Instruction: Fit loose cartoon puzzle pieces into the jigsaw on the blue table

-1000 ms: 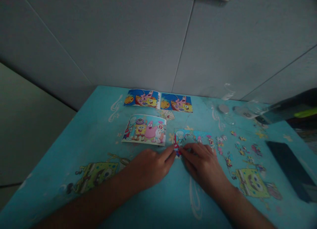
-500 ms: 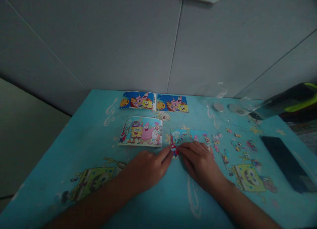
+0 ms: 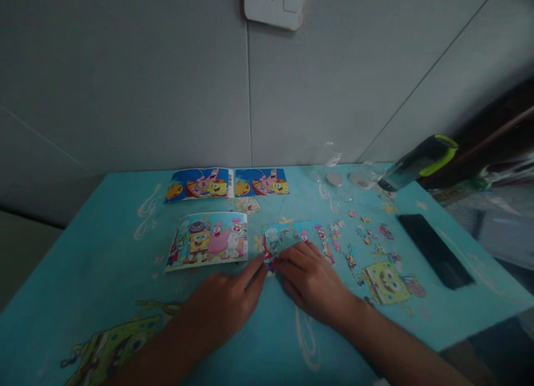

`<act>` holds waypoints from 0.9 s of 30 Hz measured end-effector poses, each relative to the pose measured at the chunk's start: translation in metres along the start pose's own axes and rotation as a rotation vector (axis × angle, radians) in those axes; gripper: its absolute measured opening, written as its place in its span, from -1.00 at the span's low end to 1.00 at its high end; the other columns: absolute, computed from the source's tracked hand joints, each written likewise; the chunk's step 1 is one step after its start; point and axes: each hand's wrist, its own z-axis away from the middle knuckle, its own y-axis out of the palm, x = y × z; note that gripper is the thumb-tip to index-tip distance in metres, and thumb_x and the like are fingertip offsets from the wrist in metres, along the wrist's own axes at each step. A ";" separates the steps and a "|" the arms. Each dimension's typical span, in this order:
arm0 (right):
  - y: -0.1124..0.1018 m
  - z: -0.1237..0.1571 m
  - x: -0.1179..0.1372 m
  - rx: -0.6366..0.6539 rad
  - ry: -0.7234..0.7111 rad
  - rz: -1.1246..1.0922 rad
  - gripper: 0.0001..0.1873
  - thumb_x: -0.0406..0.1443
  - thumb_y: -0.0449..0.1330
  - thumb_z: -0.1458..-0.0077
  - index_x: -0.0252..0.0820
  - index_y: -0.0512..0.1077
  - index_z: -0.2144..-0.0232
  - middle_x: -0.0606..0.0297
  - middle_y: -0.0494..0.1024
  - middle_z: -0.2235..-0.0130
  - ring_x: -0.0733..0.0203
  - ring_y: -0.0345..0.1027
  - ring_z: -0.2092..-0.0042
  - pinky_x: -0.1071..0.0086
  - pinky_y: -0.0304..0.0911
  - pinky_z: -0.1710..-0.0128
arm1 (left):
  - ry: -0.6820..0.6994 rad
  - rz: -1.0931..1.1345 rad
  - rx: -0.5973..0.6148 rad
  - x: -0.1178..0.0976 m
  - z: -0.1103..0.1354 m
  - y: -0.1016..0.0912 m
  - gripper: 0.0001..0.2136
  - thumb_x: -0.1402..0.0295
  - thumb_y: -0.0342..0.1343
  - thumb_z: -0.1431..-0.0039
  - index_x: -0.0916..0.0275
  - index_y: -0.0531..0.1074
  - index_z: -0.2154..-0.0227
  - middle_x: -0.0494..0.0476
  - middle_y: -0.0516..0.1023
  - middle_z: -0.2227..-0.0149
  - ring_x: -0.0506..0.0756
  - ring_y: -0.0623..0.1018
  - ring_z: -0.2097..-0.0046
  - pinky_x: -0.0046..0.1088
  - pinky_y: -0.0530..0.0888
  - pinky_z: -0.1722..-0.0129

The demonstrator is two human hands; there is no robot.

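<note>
The camera's view has swung to the right, so everything sits farther left than half a second ago and more of the wall socket (image 3: 274,5) shows; the person's hands keep to the puzzle's near left corner. The blue, cartoon-printed tabletop (image 3: 125,263) meets the wall along its far edge. The left hand (image 3: 231,300) and right hand (image 3: 311,280) nearly meet, fingers bent, fingertips on the puzzle; whether either grips a piece cannot be told. Near the tabletop's far right corner a dark bottle (image 3: 406,166) with a green loop appears slanted, its contents unreadable. A black slab (image 3: 436,250) lies along the right edge. Left of the hands lies a picture card (image 3: 206,238) of cartoon figures, slightly curled. The puzzle (image 3: 273,236), partly assembled, lies right of that card, its near part covered by the right hand. Two blue pictures, a left one (image 3: 199,183) and a right one (image 3: 261,182), lie side by side by the far edge. Left of the bottle is a clear container (image 3: 366,176); nothing inside can be made out. Loose pieces (image 3: 367,236) are scattered between puzzle and slab, outside any container. A grey disc (image 3: 334,179) lies beside the clear container.
</note>
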 end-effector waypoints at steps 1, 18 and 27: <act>0.000 0.000 0.001 -0.001 -0.006 0.000 -0.81 -0.37 0.15 -0.29 -0.13 0.53 0.11 0.20 0.58 0.14 0.05 0.37 0.05 0.09 0.19 -0.08 | 0.002 -0.004 -0.004 0.000 0.000 0.001 -0.62 0.50 0.00 -0.25 0.30 0.49 -0.10 0.31 0.50 -0.18 0.01 0.53 0.58 -0.36 0.47 0.64; 0.002 -0.002 0.004 -0.015 -0.046 0.055 -0.86 -0.35 0.15 -0.31 -0.17 0.52 0.16 0.23 0.58 0.22 0.10 0.35 0.12 0.21 0.20 0.07 | 0.048 -0.012 -0.046 0.005 0.006 0.008 -0.57 0.58 -0.06 -0.22 0.26 0.52 -0.08 0.29 0.47 -0.20 0.03 0.55 0.54 -0.37 0.45 0.62; 0.002 0.000 0.001 0.039 -0.059 0.068 -0.85 -0.36 0.12 -0.31 -0.18 0.52 0.21 0.21 0.57 0.18 0.10 0.34 0.10 0.22 0.21 0.05 | 0.057 0.043 -0.039 0.008 0.010 0.012 -0.59 0.58 -0.05 -0.24 0.20 0.55 -0.03 0.27 0.42 -0.25 0.09 0.65 0.36 -0.46 0.48 0.56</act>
